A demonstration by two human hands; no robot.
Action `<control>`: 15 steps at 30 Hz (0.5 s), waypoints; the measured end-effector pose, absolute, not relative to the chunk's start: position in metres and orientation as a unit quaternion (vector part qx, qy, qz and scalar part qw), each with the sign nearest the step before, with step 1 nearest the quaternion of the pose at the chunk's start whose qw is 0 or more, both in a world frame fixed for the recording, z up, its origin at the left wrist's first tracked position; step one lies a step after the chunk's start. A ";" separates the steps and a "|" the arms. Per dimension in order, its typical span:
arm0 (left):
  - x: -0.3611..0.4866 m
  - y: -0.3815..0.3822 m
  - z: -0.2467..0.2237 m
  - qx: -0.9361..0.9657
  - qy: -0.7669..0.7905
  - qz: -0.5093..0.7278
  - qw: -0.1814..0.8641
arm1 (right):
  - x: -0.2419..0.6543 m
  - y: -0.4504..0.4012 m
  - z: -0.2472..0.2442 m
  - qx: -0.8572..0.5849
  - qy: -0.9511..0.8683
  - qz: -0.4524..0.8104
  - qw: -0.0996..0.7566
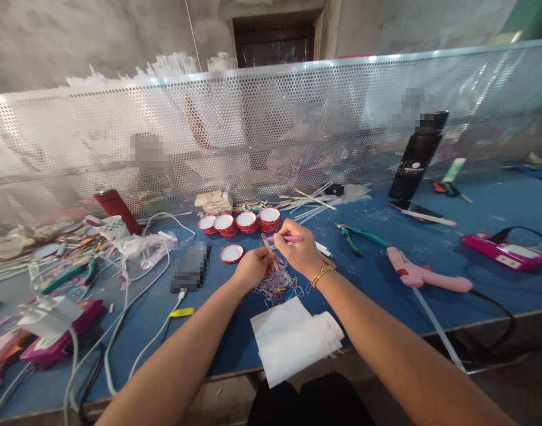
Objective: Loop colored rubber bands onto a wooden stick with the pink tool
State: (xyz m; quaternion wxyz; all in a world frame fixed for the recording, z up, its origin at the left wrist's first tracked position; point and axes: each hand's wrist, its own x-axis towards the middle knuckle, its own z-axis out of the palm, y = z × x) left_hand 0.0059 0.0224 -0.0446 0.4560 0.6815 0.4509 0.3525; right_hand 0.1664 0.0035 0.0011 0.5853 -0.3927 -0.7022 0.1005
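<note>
Between the fingers of my left hand (255, 269) is a short, thin tan stick (266, 244), held upright. My right hand (301, 251) grips a pink pen (293, 239), its tip close to the stick; whether they touch I cannot tell. Under both hands lies a pile of small pastel loops or strings (276, 289). White sheets (282, 340), partly rolled, lie nearer me at the table edge. Beyond my left hand sits a single round, red-rimmed white piece (232, 254), with several stacks of similar pieces (247, 221) behind it.
A phone (190, 266) on a white cable lies left of my hands, near tangled cords and clutter. Green-handled pliers (364, 235), a pink glue gun (419, 272) and a black bottle (416, 160) are on the right. A perforated metal screen (262, 130) bounds the blue table's back.
</note>
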 end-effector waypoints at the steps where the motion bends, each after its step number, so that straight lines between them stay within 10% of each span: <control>1: 0.006 0.022 -0.044 0.682 0.450 0.353 0.455 | 0.166 0.003 0.001 -0.393 -0.702 0.100 0.585; 15: 0.008 0.020 -0.041 0.682 0.459 0.351 0.449 | 0.171 0.009 -0.001 -0.428 -0.697 0.075 0.571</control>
